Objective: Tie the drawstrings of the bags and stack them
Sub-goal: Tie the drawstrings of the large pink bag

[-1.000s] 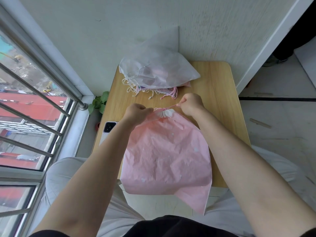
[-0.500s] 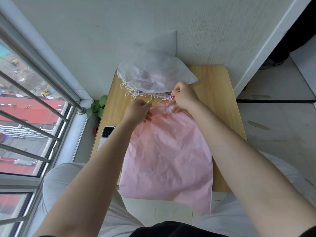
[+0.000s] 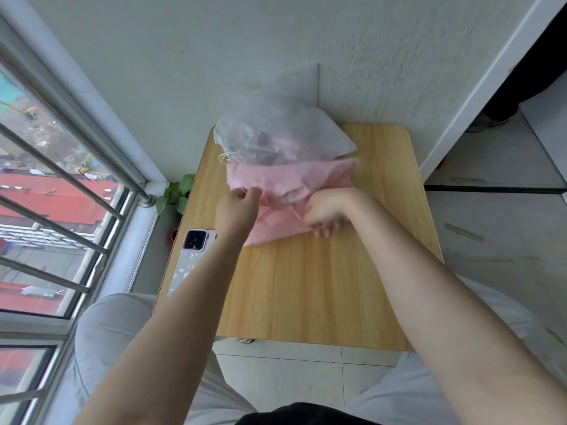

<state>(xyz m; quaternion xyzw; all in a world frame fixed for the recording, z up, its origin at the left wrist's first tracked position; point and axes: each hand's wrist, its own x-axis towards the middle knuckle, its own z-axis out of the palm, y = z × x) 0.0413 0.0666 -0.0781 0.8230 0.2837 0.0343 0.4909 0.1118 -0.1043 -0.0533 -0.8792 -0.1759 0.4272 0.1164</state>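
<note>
Pink bag (image 3: 285,191) lies folded at centre frame on the desk (image 3: 306,286); left grip (image 3: 237,210) and right grip (image 3: 325,211) each pinch its fabric.

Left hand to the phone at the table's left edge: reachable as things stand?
Probably yes. The phone lies bare on the table, just near-side of the left hand, nothing between. But that hand now grips the pink bag and must let go first.

1. Small wooden table (image 3: 322,286) with rounded corners, set against a pale wall (image 3: 214,56);
2. Window (image 3: 46,210) at left, with metal bars (image 3: 61,176); daylight enters; red roofs outside;
3. Green plant (image 3: 178,194) on the floor between table and window;
4. Light tiled floor (image 3: 497,216); white door frame (image 3: 478,87) at right.
</note>
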